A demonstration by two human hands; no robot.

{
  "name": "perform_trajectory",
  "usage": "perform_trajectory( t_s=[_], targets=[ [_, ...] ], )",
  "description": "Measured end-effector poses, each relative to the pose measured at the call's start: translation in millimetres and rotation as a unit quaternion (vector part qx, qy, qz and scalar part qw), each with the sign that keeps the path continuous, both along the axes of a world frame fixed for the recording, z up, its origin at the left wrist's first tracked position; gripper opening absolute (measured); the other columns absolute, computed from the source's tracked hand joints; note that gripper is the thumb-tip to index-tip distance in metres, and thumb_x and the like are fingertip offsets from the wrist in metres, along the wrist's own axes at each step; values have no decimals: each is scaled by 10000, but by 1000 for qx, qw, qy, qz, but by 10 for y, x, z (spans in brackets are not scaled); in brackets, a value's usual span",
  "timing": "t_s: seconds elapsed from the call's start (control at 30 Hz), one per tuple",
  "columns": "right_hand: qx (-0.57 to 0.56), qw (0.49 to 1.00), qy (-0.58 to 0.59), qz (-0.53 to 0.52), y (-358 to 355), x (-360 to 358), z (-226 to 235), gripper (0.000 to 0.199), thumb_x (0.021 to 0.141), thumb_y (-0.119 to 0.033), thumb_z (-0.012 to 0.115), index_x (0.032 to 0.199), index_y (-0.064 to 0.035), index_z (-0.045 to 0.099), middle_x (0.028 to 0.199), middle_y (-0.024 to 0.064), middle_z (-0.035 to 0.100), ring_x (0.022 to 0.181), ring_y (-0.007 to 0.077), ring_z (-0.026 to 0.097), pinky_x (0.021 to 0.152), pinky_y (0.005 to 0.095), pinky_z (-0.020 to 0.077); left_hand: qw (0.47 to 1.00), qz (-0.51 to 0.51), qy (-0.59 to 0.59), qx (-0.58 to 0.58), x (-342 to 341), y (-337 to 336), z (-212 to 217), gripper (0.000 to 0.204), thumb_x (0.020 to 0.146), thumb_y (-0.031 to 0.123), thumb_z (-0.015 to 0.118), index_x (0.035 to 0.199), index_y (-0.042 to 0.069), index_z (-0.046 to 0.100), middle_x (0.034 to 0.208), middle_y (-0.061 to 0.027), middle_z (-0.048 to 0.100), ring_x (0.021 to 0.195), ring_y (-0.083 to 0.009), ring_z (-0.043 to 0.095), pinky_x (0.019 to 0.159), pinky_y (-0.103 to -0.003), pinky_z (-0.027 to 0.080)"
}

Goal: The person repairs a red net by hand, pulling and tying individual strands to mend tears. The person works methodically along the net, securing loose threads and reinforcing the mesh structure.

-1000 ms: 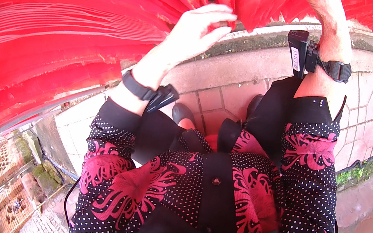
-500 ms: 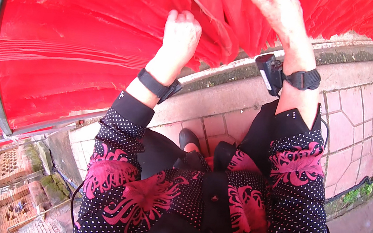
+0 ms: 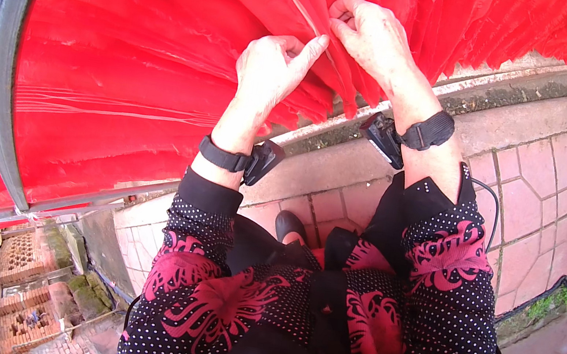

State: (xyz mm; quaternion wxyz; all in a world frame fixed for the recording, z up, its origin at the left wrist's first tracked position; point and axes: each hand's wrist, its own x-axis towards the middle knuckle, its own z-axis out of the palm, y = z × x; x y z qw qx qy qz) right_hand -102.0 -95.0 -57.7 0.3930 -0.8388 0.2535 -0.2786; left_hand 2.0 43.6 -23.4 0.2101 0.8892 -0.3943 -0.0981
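Observation:
Long red cloth [image 3: 149, 44] hangs in many folds in front of me, its loose lower edge frayed and wavy. My left hand [image 3: 267, 71] is closed at a fold of it, thumb stretched along the cloth edge and fingers curled underneath. Just to the right and slightly farther off, my right hand [image 3: 373, 39] pinches the cloth between thumb and fingertips. A narrow strip of red folds runs between the two hands. What lies under my left fingers is partly hidden. Each wrist wears a black strap with a small black device.
A grey metal frame post [image 3: 2, 58] curves along the left, meeting a low rail. Beneath the cloth runs a concrete kerb [image 3: 488, 102], with pink paving [image 3: 534, 187] on the near side. Stacked bricks [image 3: 25, 262] stand at the lower left; grass [image 3: 554, 294] grows at the right.
My right hand has come nearer and left, toward my left hand. The left hand has turned, its thumb now extended at the cloth edge. The folds between them have shifted.

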Motion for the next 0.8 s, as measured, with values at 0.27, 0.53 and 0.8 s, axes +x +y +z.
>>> perform_trajectory(
  t_s=[0.27,0.53,0.8],
  targets=[
    [125,982,-92,106,148,93,-196,302,858,-363,584,1012,-112,652,924,154,703,917,361,667,788,459,518,893,-309,10,-326,-390,-31,236,31,838,25,718,869,24,725,838,-90,713,808,-172,685,776,-292,545],
    [-32,994,25,100,334,78,-167,278,866,-195,569,1052,-2,641,1040,245,668,980,399,645,862,488,522,804,-264,-509,-157,119,-341,248,145,811,202,709,943,142,711,1057,-16,686,1023,-193,635,935,-423,442],
    [136,971,-182,66,-97,-109,96,200,861,-234,693,940,-53,723,818,76,717,765,148,673,725,293,538,840,-173,-514,-21,469,-82,230,142,822,224,703,905,109,711,977,-34,697,952,-212,642,868,-423,438]
  ],
)
